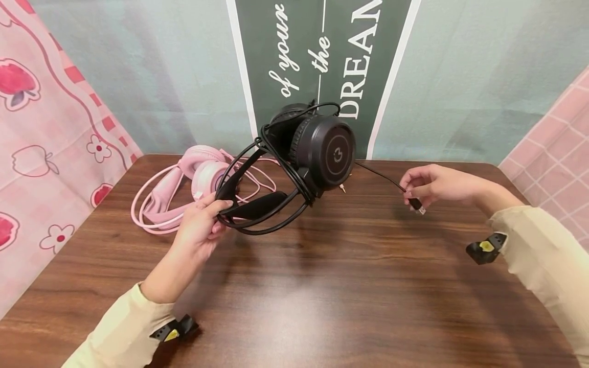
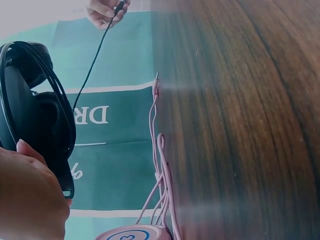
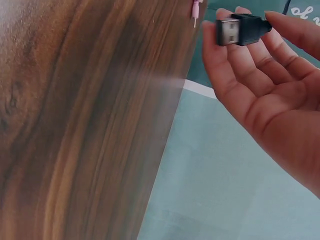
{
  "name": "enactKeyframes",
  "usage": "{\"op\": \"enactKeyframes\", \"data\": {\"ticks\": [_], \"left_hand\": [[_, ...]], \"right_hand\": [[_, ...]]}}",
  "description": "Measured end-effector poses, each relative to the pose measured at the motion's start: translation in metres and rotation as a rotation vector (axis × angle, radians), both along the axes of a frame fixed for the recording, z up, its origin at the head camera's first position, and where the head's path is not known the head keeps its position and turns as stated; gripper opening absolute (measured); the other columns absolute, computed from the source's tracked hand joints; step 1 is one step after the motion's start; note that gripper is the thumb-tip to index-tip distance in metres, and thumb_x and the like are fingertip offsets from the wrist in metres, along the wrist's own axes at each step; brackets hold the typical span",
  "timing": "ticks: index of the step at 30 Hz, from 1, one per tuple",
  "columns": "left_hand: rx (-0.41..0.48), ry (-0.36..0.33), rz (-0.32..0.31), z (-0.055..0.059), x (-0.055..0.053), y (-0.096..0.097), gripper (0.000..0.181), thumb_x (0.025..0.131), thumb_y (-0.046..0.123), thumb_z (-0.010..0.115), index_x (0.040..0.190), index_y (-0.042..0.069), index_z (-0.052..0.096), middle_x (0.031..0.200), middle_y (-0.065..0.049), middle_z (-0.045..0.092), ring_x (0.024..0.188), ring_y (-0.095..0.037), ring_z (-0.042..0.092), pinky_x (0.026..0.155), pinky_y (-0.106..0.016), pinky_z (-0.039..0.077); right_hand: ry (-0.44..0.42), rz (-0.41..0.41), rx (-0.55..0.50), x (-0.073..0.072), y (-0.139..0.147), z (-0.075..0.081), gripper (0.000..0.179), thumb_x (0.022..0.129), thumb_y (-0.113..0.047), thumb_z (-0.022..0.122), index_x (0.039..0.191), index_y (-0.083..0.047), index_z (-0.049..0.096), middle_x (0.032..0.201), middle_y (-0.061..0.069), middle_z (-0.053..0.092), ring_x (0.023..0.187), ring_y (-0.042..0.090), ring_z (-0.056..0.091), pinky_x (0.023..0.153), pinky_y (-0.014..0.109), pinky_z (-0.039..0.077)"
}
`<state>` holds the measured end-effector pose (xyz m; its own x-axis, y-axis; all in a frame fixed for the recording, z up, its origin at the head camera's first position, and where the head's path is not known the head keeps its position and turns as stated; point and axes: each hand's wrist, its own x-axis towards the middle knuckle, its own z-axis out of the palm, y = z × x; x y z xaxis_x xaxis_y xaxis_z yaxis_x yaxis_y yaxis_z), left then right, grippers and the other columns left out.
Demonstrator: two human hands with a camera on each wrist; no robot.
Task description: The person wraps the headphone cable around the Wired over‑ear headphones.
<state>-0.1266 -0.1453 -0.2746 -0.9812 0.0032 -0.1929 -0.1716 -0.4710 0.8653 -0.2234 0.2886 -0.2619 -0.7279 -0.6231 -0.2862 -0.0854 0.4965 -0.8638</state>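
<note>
Both hands are occupied: the left hand [image 1: 200, 225] grips the headband of a black headset [image 1: 330, 153], holding it above the worktop [image 1: 285, 286], while the right hand [image 1: 432, 185] pinches a USB plug [image 1: 416, 205] between thumb and fingers. Gripping the near end of the band probably leaves the ear cups, which point away from the person, free of fingers. Black cable loops [image 1: 289, 169] bunch beside the cups, and one thin length of cable [image 1: 383, 175] runs from behind the headset to the right hand. That hand stands well apart, perhaps so this stretch hangs clear of the bundle; the plug's metal end juts out uncovered. Farther back, a pink headset [image 1: 209, 176] lies on the worktop at the left, partly behind the left hand and the black band, seemingly set aside to leave room. Its pink cable [image 2: 162, 155] trails rightward, ending in a small metal-tipped plug [image 3: 195, 10] near the far edge. Beyond hangs a pale blue-green cloth [image 1: 184, 82] with a dark lettered panel [image 1: 303, 76].
</note>
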Motion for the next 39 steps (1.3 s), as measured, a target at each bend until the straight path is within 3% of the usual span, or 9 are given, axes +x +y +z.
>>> {"op": "enactKeyframes", "data": {"ticks": [5,11,20,29,39], "left_hand": [[0.031,0.012,0.036,-0.003,-0.003,0.002,0.019,0.086,-0.01,0.04,0.082,0.004,0.052,0.052,0.0,0.049,0.032,-0.002,0.033,0.031,-0.01,0.024],[0.036,0.007,0.074,-0.006,-0.006,0.003,0.021,0.086,-0.01,0.04,0.082,0.004,0.055,0.052,0.0,0.049,0.032,-0.002,0.032,0.032,-0.011,0.026],[-0.012,0.009,0.122,-0.008,-0.009,0.008,0.017,0.085,-0.011,0.043,0.087,0.001,0.055,0.054,-0.002,0.053,0.032,-0.002,0.033,0.031,-0.009,0.024],[-0.061,0.007,0.136,-0.01,-0.014,0.016,0.011,0.084,-0.009,0.044,0.088,0.0,0.05,0.047,0.0,0.048,0.031,-0.002,0.034,0.03,-0.01,0.023],[-0.076,-0.004,0.182,-0.014,-0.019,0.024,0.016,0.082,-0.009,0.045,0.085,0.003,0.055,0.046,0.0,0.05,0.03,-0.003,0.036,0.029,-0.009,0.022]], "right_hand": [[0.054,-0.036,-0.039,0.002,0.001,-0.005,0.011,0.088,0.001,0.054,0.098,0.003,0.049,0.083,0.008,0.06,0.068,0.019,0.059,0.059,0.032,0.053],[0.151,-0.141,-0.004,0.011,-0.003,-0.008,0.019,0.084,0.001,0.06,0.098,0.009,0.05,0.078,0.009,0.059,0.065,0.018,0.058,0.06,0.032,0.053],[0.181,-0.154,0.048,0.025,-0.017,-0.011,0.022,0.083,-0.003,0.063,0.102,0.007,0.058,0.08,0.003,0.063,0.064,0.019,0.058,0.057,0.033,0.053],[0.29,-0.018,0.046,0.038,-0.039,-0.006,0.024,0.081,0.0,0.064,0.104,0.004,0.061,0.082,0.005,0.063,0.066,0.016,0.059,0.059,0.032,0.053],[0.388,0.128,-0.102,0.059,-0.063,0.01,0.018,0.078,0.006,0.065,0.095,-0.001,0.064,0.09,0.007,0.062,0.074,0.014,0.06,0.062,0.027,0.054]]}}
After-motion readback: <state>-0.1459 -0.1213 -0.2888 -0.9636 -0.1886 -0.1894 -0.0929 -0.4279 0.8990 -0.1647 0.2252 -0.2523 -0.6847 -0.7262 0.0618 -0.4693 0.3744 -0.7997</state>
